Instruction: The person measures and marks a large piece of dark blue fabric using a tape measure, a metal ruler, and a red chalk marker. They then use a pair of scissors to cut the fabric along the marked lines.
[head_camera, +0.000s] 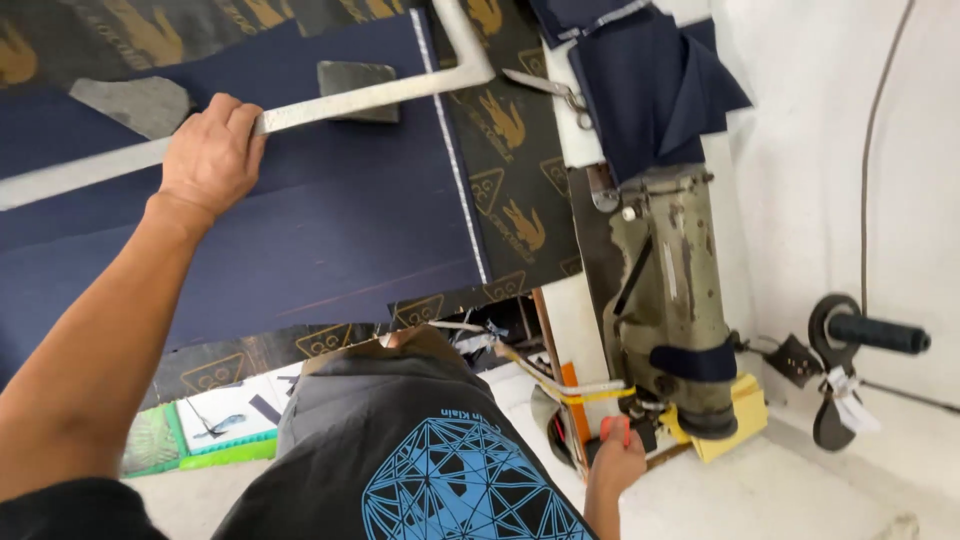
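Observation:
My left hand (210, 150) presses down on a long metal L-shaped ruler (370, 95), fingers curled over its edge. The ruler lies across a sheet of navy fabric (330, 220) spread on the table. A grey block (358, 72) sits on the fabric under the ruler's far part. My right hand (615, 465) is low beside an old olive sewing machine (670, 290), fingertips pinched on a small red object (615, 428). What that object is cannot be told.
The table has a black cover with gold emblems (510, 130). Scissors (550, 88) and folded navy cloth (650, 80) lie beyond the machine. A flat grey piece (135, 100) rests at the far left. A yellow tape (560, 385) hangs near the machine; a black handle (880, 335) juts at right.

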